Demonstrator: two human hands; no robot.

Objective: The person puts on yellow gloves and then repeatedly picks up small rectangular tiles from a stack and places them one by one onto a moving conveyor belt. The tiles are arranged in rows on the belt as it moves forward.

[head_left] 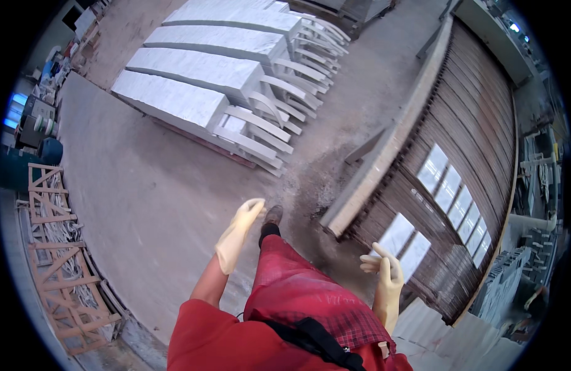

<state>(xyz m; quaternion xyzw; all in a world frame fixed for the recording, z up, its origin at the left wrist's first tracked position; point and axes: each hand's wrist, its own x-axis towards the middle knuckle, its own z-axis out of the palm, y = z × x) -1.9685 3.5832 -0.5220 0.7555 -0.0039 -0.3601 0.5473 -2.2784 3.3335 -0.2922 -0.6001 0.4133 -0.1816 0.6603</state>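
Two gloved hands show in the head view, neither one holding anything: left hand (245, 217) above the floor (143, 185), right hand (389, 269) by a pair of white slabs (415, 255).

The left hand's fingers lie close together, pointing forward near a dark shoe (274, 214); the right hand's fingers are spread and loosely bent, overlapping a slab edge from this angle, though whether they touch it cannot be told. The pair lies flat, side by side, on a brown slatted bed (483, 111), with a row of slabs (448, 188) farther right. Ahead stand long white stacks (168, 96) with curved strips (261, 123) at their right ends. Wooden crates (54, 246) line the left.
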